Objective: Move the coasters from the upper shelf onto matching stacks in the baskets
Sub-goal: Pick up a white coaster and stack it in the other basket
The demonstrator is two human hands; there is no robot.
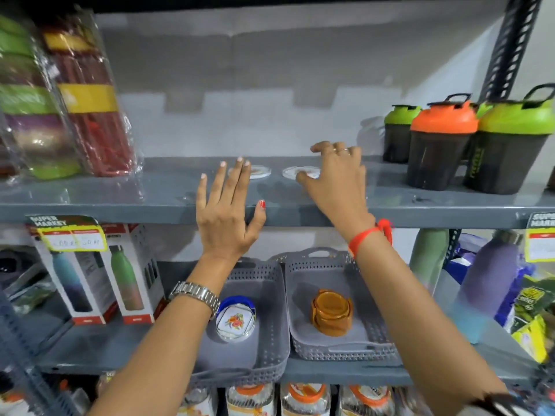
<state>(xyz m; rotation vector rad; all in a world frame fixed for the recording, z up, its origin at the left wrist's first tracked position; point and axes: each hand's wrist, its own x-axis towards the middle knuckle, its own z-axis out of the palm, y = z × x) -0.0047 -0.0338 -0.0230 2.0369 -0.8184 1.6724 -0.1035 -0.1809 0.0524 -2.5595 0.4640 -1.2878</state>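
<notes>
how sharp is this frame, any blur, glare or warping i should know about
Head view: soft overall; the two round pale coasters on the grey upper shelf are smeared, their patterns unreadable; glare streaks the clear-wrapped packs at left; wide-angle bending tilts the green-lidded shaker bottle at the right edge.

Grey upper shelf (120, 196), two round coasters (261, 172) (292, 172), shaker bottles (441, 145), wrapped packs (90, 100)

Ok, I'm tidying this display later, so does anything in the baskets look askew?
Yes: the orange coaster stack in the right basket is untidy, its coasters fanned and offset rather than squared. The floral coaster stack in the left basket looks neat. Nothing appears spilled or broken.
</notes>
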